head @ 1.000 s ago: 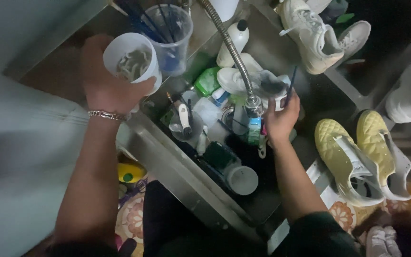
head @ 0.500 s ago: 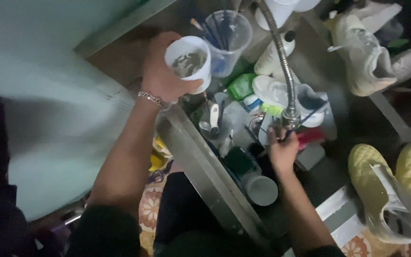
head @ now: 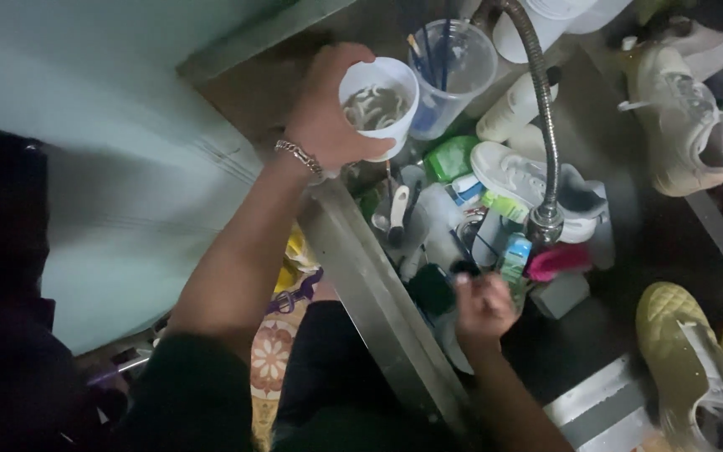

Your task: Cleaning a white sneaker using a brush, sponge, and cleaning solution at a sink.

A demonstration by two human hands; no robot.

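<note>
My left hand (head: 324,125), a chain bracelet on its wrist, holds a white cup (head: 381,107) up over the sink's far-left corner. Pale coiled strips lie inside the cup. My right hand (head: 483,305) hovers low over the near side of the cluttered sink. Its fingers are closed around a thin dark stick (head: 463,249) that points up and left; the tip is too dark to make out. A white sneaker (head: 519,174) lies in the sink beyond this hand, below a flexible metal tap hose (head: 548,134).
A clear plastic cup (head: 460,71) with brushes stands behind the white cup. Bottles, a green pack (head: 450,156) and a pink item (head: 558,259) crowd the sink. The metal sink rim (head: 366,280) runs diagonally. White sneakers (head: 684,117) and yellow shoes (head: 684,351) lie at the right.
My right hand has come away from the base of the tap hose toward me, still closed. The left hand keeps the cup raised. The view has shifted.
</note>
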